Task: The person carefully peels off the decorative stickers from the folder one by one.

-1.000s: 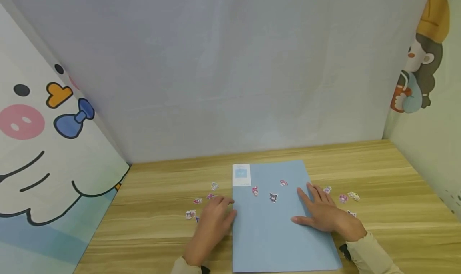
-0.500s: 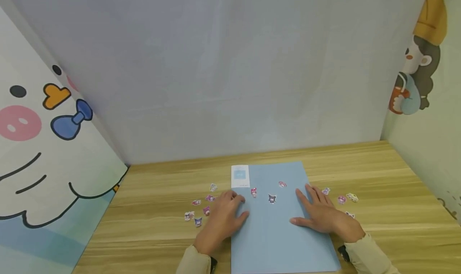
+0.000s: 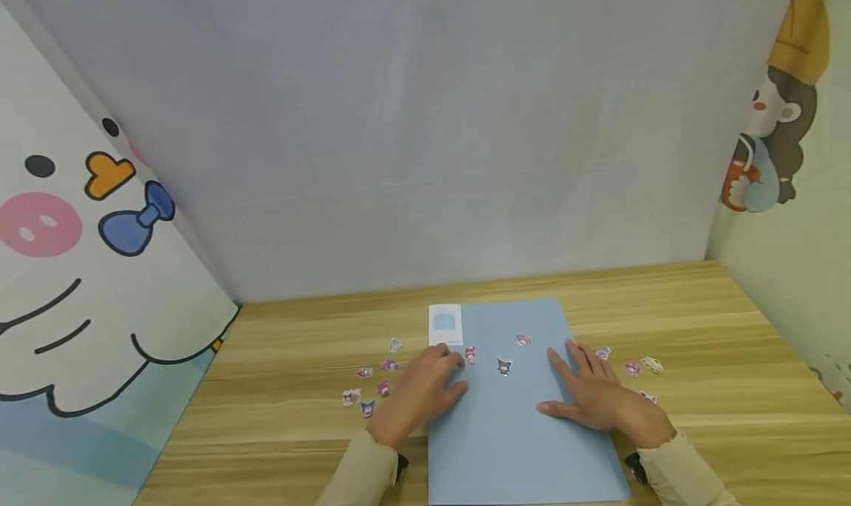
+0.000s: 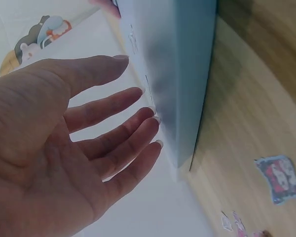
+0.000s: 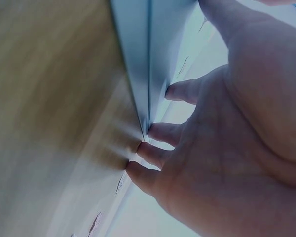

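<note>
A light blue folder (image 3: 515, 447) lies flat on the wooden table, with a white label (image 3: 445, 324) in its far left corner. On its cover are a pink character sticker (image 3: 470, 354), a dark grey one (image 3: 504, 367) and a small pink one (image 3: 523, 340). My left hand (image 3: 422, 388) is over the folder's left edge, thumb and fingers spread apart, fingertips close to the cover and near the pink character sticker. In the left wrist view nothing shows in its palm. My right hand (image 3: 592, 395) rests on the right edge, fingers spread, some tips reaching past it onto the table.
Several loose stickers (image 3: 368, 408) lie on the table left of the folder, and several more (image 3: 633, 368) to its right. A pale curtain (image 3: 425, 137) rises behind the table (image 3: 286, 417). Cartoon-printed panels (image 3: 166, 284) stand at both sides.
My left hand has moved right and slightly away from me, from beside the folder's left edge to over its cover, uncovering stickers on the table. The right hand has stayed in place.
</note>
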The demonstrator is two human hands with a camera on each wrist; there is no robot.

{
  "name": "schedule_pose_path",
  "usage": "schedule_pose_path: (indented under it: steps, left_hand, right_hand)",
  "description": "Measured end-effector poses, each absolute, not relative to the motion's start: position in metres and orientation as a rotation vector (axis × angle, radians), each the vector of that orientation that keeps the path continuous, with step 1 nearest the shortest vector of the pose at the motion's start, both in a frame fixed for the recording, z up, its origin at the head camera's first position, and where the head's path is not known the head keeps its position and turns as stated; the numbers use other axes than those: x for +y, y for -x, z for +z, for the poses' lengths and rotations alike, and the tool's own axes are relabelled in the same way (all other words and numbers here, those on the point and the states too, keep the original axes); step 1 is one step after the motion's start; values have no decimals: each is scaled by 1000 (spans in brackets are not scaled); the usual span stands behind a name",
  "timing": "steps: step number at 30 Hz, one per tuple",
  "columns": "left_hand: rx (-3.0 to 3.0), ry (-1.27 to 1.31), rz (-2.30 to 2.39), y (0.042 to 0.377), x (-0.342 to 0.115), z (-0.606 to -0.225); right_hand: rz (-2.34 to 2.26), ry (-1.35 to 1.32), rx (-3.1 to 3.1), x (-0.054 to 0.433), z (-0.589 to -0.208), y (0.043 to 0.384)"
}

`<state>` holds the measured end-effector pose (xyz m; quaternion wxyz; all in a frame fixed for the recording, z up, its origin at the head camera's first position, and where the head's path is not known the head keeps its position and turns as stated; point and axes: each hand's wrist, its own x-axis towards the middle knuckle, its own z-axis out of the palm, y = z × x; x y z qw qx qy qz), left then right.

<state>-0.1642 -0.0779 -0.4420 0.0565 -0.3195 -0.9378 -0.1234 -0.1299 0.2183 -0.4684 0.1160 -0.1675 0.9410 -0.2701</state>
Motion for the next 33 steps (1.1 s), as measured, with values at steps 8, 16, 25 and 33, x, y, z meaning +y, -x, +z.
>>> schedule_pose_path:
  steps: [8, 16, 25, 33]
  left_hand:
    - [-2898, 1011, -331, 172, -70, -434]
    - [-2963, 1007, -315, 185, -62, -433]
    - [-3016, 936, -343, 204, -52, -438]
    - [-3066, 893, -459, 207, -46, -441]
  right_hand:
    - [-783, 496, 2768, 217, -469, 130]
    - [-802, 516, 2779, 218, -473, 130]
    - [-815, 507, 2762, 219, -472, 130]
    - [-801, 530, 2794, 222, -481, 133]
